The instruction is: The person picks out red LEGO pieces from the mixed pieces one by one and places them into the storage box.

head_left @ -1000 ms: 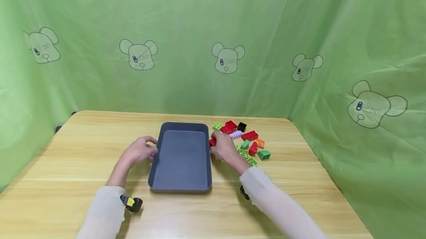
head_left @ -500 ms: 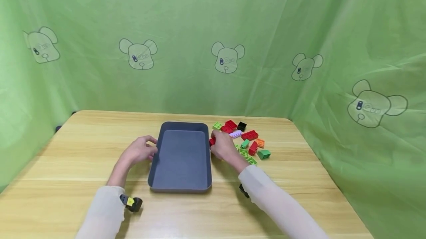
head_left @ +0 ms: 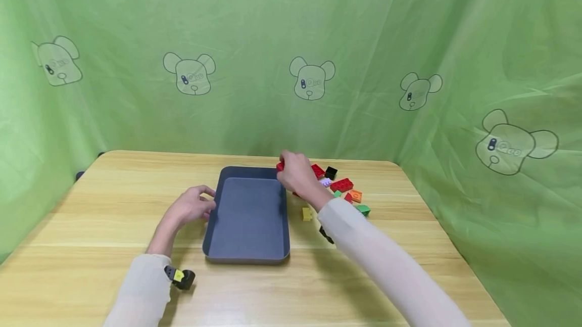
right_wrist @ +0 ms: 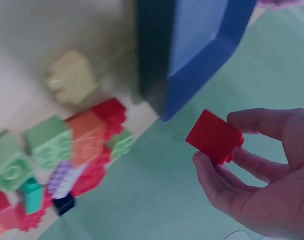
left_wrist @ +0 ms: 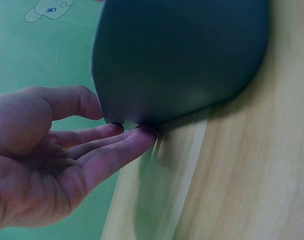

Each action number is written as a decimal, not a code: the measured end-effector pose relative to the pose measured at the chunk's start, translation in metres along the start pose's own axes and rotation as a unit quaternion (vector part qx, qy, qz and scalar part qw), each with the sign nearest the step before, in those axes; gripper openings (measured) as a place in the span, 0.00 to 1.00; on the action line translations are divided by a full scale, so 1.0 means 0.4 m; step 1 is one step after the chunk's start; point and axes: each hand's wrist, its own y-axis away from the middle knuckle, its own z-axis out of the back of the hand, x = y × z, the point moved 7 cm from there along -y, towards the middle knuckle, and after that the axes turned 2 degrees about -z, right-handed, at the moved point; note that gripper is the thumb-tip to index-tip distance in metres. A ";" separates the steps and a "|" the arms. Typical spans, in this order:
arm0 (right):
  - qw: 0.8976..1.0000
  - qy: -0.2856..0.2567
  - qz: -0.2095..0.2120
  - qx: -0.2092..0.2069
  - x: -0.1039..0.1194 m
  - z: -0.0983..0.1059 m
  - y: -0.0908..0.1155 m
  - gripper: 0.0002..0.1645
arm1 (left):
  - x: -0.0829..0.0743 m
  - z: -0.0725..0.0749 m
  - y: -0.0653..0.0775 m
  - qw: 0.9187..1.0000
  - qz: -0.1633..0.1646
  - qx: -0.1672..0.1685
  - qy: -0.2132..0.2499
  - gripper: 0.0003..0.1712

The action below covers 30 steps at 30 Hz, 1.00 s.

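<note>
My right hand (head_left: 300, 178) pinches a red toy brick (right_wrist: 214, 137) between thumb and fingers, raised above the far right corner of the dark grey tray (head_left: 247, 216). In the head view only a corner of that brick (head_left: 280, 167) shows past the fingers. At the tray's left side, my left hand (head_left: 193, 204) touches the outer wall with its fingertips, the fingers fairly straight. The left wrist view shows the thumb and fingertips against the tray's wall (left_wrist: 177, 60). Right of the tray lies a yellow brick (head_left: 306, 214).
More loose bricks lie right of the tray, partly hidden by my right arm: a black one (head_left: 331, 172), a red one (head_left: 342, 185), an orange one (head_left: 355, 195), a green one (head_left: 363, 210) and others. A green curtain (head_left: 254, 114) hangs behind the wooden table (head_left: 150, 180).
My right hand has lifted the red brick off the table and moved it away from me and slightly left. The yellow brick has come into plain view. My left hand stays in place.
</note>
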 end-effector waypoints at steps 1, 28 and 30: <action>1.000 -0.004 0.004 -0.002 0.013 0.002 -0.006 0.19 | 0.002 0.000 -0.001 1.000 0.002 0.000 0.000 0.27; 0.999 -0.023 -0.007 0.025 0.204 -0.206 -0.074 0.10 | 0.010 0.001 -0.015 1.000 0.001 0.015 0.025 0.27; 0.999 -0.019 -0.007 0.032 0.210 -0.221 -0.072 0.10 | 0.013 0.002 -0.014 0.999 0.000 0.015 0.028 0.27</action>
